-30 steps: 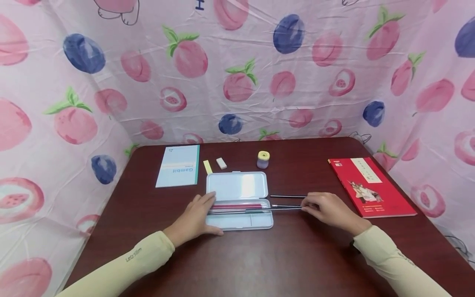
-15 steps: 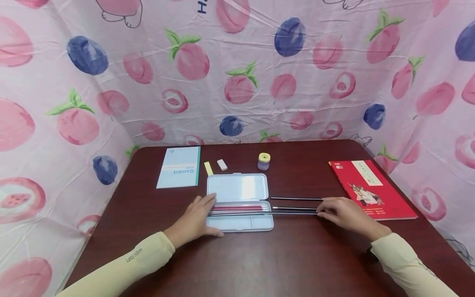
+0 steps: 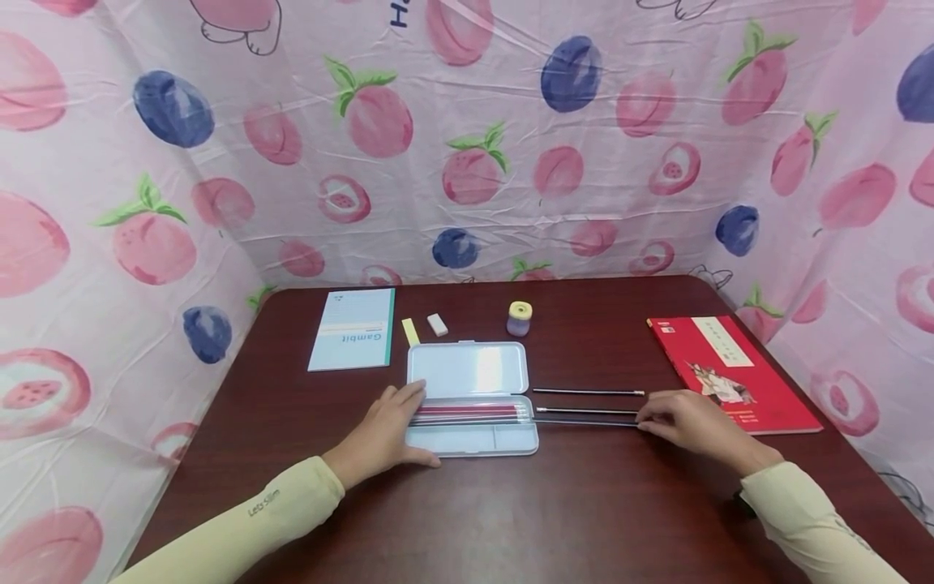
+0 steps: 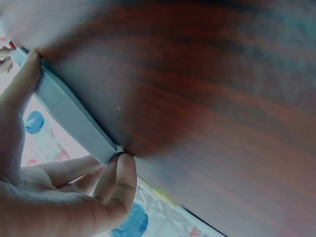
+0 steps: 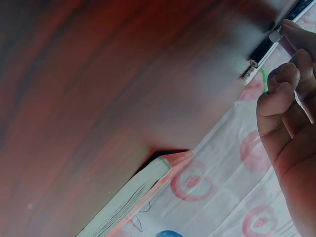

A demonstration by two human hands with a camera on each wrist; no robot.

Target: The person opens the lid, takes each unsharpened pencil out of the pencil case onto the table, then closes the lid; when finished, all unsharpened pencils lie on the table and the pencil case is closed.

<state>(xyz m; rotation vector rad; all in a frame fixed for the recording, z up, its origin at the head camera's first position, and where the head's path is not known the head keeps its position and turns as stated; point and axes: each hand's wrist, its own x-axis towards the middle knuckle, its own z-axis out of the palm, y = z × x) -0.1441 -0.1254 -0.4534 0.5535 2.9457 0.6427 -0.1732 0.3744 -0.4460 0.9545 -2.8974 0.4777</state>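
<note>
A pale blue pencil case [image 3: 516,439] lies unfolded, its lid [image 3: 445,367] tipped back. My left hand [image 3: 383,430] grips the case's left end, thumb at the front edge and fingers at the back; the left wrist view shows them spanning its side. Inside are several red and dark pencils [image 3: 467,410], partly hidden by that hand. Right of the case, three dark pencils lie roughly parallel: a back pencil [image 3: 584,392], a middle pencil [image 3: 584,410] and a front pencil [image 3: 584,422]. My right hand [image 3: 682,418] pinches the front pencil by its right end.
Behind the case are a yellow strip [image 3: 410,331], a white eraser [image 3: 437,324] and a small yellow-topped jar [image 3: 519,318]. A light blue notebook [image 3: 352,331] lies at the back left. Beyond my right hand is a red book [image 3: 730,369]. Patterned cloth [image 3: 496,227] encloses the table.
My right hand has moved right, drawing the front pencil out of the case until its left end is just past the case's right edge. The left hand stays on the case.
</note>
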